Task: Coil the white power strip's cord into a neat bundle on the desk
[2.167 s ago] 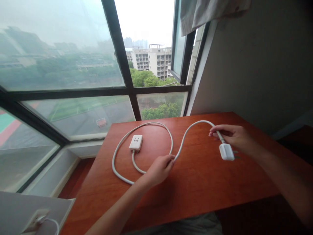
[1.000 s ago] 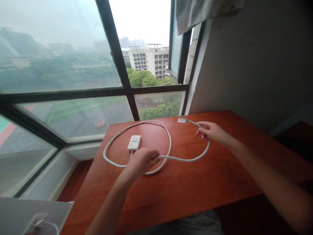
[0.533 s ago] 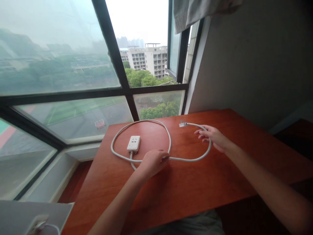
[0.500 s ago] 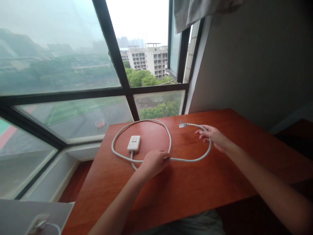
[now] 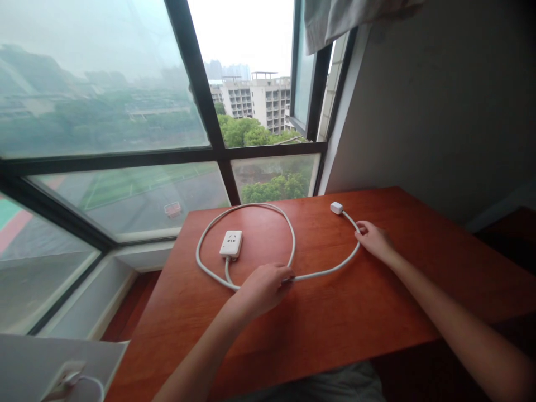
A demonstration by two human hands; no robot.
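A white extension cord (image 5: 294, 239) lies in a wide loop on the reddish wooden table. Its socket block (image 5: 231, 244) rests face up inside the loop, on the left. My left hand (image 5: 268, 283) is closed on the cord where the loop crosses itself at the front, covering that crossing. Farther right, my right hand (image 5: 372, 237) pinches the cord a short way below the plug. The plug (image 5: 336, 207) points away from me near the back of the table, its pins out of sight.
Dark-framed windows (image 5: 218, 152) rise along the table's far and left sides. A grey wall (image 5: 419, 111) stands at the right, and a curtain (image 5: 360, 19) hangs above. At lower left, a wall outlet (image 5: 69, 379) has a white plug in it. The wooden table (image 5: 326, 329) extends toward me.
My right hand has moved slightly down and right along the cord, its fingers now closed on it. The plug has swung right and turned over. My left hand has stayed almost in place.
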